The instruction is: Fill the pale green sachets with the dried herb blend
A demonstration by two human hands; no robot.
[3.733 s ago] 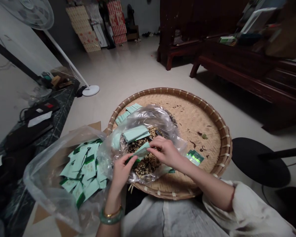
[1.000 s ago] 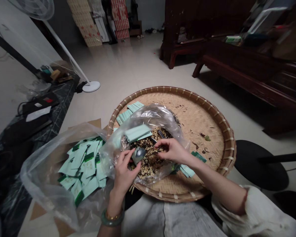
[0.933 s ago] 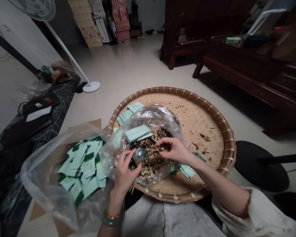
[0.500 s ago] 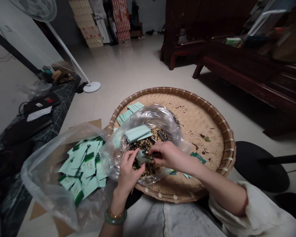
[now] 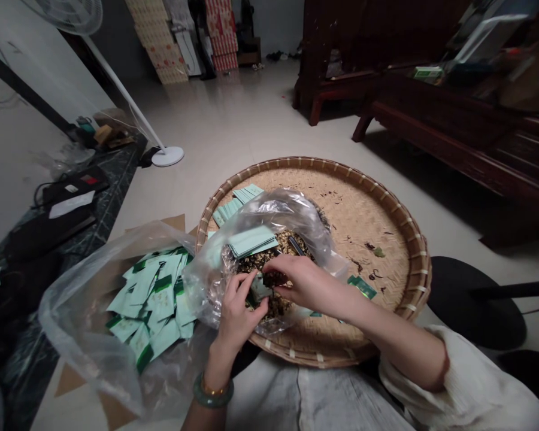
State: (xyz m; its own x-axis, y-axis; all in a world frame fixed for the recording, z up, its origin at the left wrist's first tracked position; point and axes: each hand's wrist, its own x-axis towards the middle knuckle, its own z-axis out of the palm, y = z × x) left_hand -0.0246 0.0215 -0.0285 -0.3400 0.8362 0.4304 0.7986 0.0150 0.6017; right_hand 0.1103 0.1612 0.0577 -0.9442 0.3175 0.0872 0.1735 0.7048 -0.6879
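Close to the person's body, over a heap of dried brown flakes (image 5: 284, 240) inside a clear plastic bag (image 5: 269, 211), the left hand (image 5: 241, 328) and the right hand (image 5: 312, 286) meet at one small pale green packet (image 5: 259, 288). The left hand is closed narrow on this packet. The right hand is also narrow and curled just beside it, but I cannot tell if it grips the packet or only the flakes. The work in hand is at this one packet, held low above the heap. A stack of pale green sachets (image 5: 251, 239) lies on the bag's inner side, and a round bamboo tray (image 5: 314, 161) carries everything. To the left, a second plastic bag (image 5: 74, 341) holds many green sachets (image 5: 161, 293). Farther away stand a floor fan (image 5: 126, 102), a dark wooden bench (image 5: 431, 114) and stacked cartons (image 5: 164, 54).
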